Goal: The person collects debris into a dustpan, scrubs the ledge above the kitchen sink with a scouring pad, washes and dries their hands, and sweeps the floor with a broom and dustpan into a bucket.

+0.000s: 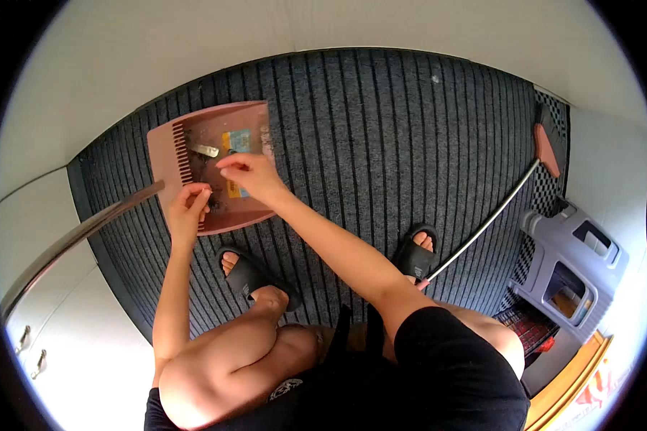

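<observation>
A pink dustpan (162, 152) with a row of comb teeth (182, 154) lies on the striped mat. Inside it are dark dust and fluff, a small whitish strip (205, 150) and a yellow-and-blue wrapper (238, 139). My left hand (187, 210) is at the lower end of the teeth, thumb and fingers pinched together. Over the middle of the pan, partly covering the wrapper, my right hand (253, 176) also has its thumb and forefinger closed in a pinch. Whatever either pinch holds is too small to make out.
The dustpan's metal handle (86, 228) slants up on the left, near white cabinet doors (68, 323). My feet in black slippers (255, 276) stand on the mat (352, 144). At right lie a long-handled broom (546, 152) and a grey plastic pet carrier (546, 262).
</observation>
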### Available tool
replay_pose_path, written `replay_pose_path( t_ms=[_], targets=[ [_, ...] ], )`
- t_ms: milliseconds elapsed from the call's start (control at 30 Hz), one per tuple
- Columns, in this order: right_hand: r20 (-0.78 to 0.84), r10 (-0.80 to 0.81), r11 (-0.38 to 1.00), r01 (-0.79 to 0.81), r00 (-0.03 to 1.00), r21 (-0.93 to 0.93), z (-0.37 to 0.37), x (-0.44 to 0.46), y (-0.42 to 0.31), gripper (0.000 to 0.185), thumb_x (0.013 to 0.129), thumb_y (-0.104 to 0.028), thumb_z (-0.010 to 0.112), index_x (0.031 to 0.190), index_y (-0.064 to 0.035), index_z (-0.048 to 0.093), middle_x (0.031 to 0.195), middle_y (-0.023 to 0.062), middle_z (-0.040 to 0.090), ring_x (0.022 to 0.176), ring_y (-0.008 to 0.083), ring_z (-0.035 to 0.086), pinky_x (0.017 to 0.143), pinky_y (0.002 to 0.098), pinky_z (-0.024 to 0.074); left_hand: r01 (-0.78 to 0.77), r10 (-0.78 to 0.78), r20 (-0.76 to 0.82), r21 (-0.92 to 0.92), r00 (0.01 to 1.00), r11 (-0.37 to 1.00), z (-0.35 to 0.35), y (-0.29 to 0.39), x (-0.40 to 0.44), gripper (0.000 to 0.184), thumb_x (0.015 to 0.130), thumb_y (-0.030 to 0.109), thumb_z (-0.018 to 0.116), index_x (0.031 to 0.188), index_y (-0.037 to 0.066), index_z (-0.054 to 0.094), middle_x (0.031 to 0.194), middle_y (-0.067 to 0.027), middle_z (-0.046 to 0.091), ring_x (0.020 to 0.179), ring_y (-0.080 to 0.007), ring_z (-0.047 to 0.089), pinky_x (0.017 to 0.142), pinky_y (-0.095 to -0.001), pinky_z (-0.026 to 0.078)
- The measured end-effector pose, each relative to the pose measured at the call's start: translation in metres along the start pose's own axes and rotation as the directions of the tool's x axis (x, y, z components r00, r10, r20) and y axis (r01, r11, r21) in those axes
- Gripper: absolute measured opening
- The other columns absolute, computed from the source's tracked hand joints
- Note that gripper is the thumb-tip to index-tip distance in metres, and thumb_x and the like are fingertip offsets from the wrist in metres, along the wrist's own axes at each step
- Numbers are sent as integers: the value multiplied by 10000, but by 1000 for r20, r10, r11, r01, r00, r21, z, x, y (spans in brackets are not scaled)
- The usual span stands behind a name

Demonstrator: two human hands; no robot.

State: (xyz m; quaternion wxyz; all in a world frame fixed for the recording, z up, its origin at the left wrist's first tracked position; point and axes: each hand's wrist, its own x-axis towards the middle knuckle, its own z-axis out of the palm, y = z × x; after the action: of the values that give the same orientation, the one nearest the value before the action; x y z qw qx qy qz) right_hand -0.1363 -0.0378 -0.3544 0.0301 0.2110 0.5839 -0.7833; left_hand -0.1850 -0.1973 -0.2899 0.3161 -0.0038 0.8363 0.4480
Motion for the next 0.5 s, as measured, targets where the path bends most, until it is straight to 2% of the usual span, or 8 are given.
replay_pose_path(
  t_ms=[67, 100, 133, 233, 267, 367, 433, 500],
  targets=[
    [-151, -66, 991, 46, 986, -127, -32, -1, -9, 166, 801, -125, 619, 943, -45, 650, 803, 45, 625, 721, 105, 563, 639, 243, 460, -116, 130, -33, 280, 991, 953, 5, 7, -3, 116, 833, 122, 594, 875, 14, 600, 712, -28, 563, 569, -92, 491, 512, -251, 395],
    [-260, -131, 975, 77, 957, -208, -53, 0, -11, 156, 797, -119, 623, 929, -40, 648, 831, 51, 632, 742, 110, 570, 658, 244, 462, -280, 315, -8, 434, 949, 856, 6, -2, 0, 122, 818, 110, 596, 869, -2, 592, 755, -74, 571, 620, -170, 534, 572, -289, 427],
    [-359, -201, 952, 96, 911, -290, -79, 3, -13, 147, 792, -113, 627, 915, -35, 646, 859, 58, 639, 762, 116, 577, 676, 245, 464, -326, 357, 24, 468, 934, 821, 8, -1, 1, 118, 821, 106, 588, 867, -3, 590, 769, -85, 572, 643, -198, 542, 588, -297, 432],
    [-637, -372, 907, 120, 675, -403, -175, 17, -1, 102, 775, -102, 600, 842, -47, 654, 797, 76, 635, 711, 153, 591, 641, 280, 466, -443, 461, 145, 622, 875, 645, 12, 5, 4, 114, 839, 70, 533, 902, -4, 591, 861, -126, 571, 741, -307, 568, 642, -348, 453],
    [-651, -484, 857, 167, 585, -488, -213, 21, 4, 97, 766, -103, 618, 834, -46, 657, 800, 80, 634, 700, 155, 585, 644, 278, 465, -438, 460, 148, 646, 875, 625, 13, 5, 5, 123, 841, 60, 520, 921, -3, 590, 875, -126, 569, 751, -311, 568, 651, -359, 454],
    [-715, -546, 793, -7, 436, -610, -314, 24, 6, 117, 735, -113, 649, 832, -49, 663, 747, 94, 621, 670, 184, 586, 628, 292, 459, -416, 437, 162, 698, 885, 583, 18, 6, 6, 167, 839, 24, 490, 974, 3, 586, 913, -129, 562, 780, -323, 569, 678, -385, 457],
    [-685, -553, 678, -221, 474, -701, -352, 18, -17, 135, 711, -122, 631, 824, -52, 658, 737, 117, 610, 697, 250, 588, 641, 342, 464, -398, 393, 184, 712, 901, 579, 18, 7, 4, 203, 829, -3, 482, 1006, 8, 580, 933, -135, 557, 797, -328, 568, 694, -395, 458],
    [-571, -649, 517, -259, 504, -816, -374, 20, -24, 146, 714, -125, 623, 849, -75, 650, 757, 108, 597, 733, 274, 566, 664, 381, 456, -396, 395, 181, 715, 901, 576, 20, 11, 4, 218, 816, -26, 481, 1008, 8, 579, 946, -138, 556, 812, -332, 565, 700, -392, 459]
  ],
)
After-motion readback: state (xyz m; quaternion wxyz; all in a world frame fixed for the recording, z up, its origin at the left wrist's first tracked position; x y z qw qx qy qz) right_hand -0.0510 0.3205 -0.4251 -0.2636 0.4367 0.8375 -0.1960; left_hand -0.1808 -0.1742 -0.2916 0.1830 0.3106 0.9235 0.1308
